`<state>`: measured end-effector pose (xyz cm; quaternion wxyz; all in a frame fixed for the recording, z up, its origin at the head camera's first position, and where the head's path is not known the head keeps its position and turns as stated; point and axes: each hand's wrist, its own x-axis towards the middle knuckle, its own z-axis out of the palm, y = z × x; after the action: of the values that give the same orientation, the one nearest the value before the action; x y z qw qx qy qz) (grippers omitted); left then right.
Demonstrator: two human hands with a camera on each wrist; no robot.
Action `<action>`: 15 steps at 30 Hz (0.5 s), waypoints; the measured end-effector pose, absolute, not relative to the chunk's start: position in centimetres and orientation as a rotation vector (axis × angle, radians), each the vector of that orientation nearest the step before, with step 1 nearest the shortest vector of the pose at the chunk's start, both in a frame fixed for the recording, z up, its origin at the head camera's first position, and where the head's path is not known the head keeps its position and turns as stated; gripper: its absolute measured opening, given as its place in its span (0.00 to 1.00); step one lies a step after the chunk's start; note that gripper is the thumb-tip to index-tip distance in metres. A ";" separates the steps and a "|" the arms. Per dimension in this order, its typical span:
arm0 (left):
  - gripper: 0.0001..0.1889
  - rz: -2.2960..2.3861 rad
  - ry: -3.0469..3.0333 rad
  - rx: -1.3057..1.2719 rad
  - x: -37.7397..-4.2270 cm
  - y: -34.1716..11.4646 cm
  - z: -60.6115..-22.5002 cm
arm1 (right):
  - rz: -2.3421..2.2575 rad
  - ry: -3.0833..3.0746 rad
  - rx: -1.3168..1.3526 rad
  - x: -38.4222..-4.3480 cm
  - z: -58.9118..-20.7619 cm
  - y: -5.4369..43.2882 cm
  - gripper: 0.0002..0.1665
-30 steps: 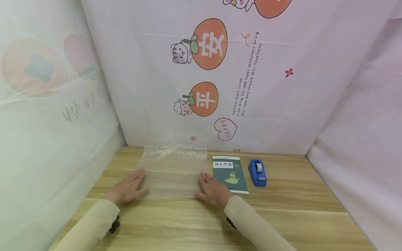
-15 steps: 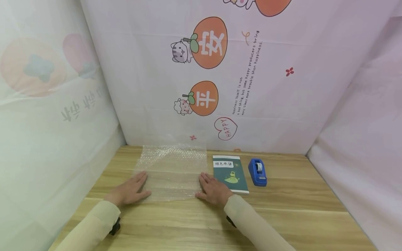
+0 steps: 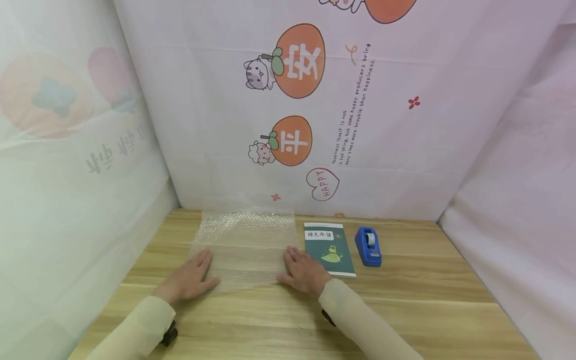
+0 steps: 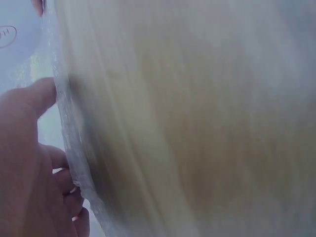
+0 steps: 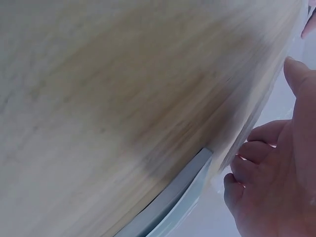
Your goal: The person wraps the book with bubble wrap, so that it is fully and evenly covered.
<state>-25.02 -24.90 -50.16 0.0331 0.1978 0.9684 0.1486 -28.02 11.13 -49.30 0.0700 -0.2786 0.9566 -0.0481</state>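
Observation:
A clear sheet of bubble wrap (image 3: pixel 247 250) lies spread on the wooden table, its far edge near the back wall. My left hand (image 3: pixel 189 276) rests on its left edge, fingers extended and thumb spread toward the middle. On the right edge lies my right hand (image 3: pixel 306 271), its fingers straight too. The left wrist view has the hand (image 4: pixel 29 158) along the rim of the bubble wrap (image 4: pixel 74 143). In the right wrist view the fingers (image 5: pixel 252 150) touch the opposite rim. Just right of my right hand is a green booklet (image 3: pixel 328 252) with a white label.
A blue tape dispenser (image 3: pixel 368 247) with a roll in it stands right of the booklet. The wooden table (image 3: pixel 252 325) is bounded by a printed cloth wall (image 3: pixel 382 190) behind and plain-looking cloth at both sides.
My left hand has slid slightly nearer and to the right, and the left side of the bubble wrap has shifted a little. The right hand stays nearly in place.

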 end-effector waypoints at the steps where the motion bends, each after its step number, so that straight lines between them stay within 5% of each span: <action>1: 0.45 0.458 2.982 0.602 -24.9 -24.7 -50.2 | -0.144 2.882 -0.841 -28.0 -49.3 11.0 0.50; 15: 0.46 0.467 2.983 0.465 -23.6 -22.4 -50.3 | -0.114 2.878 -0.879 -27.3 -49.2 10.0 0.48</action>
<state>-23.57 -22.35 -50.30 0.0434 0.1522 0.9755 0.1526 -27.29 10.02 -49.23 0.0651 -0.2913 0.9537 -0.0378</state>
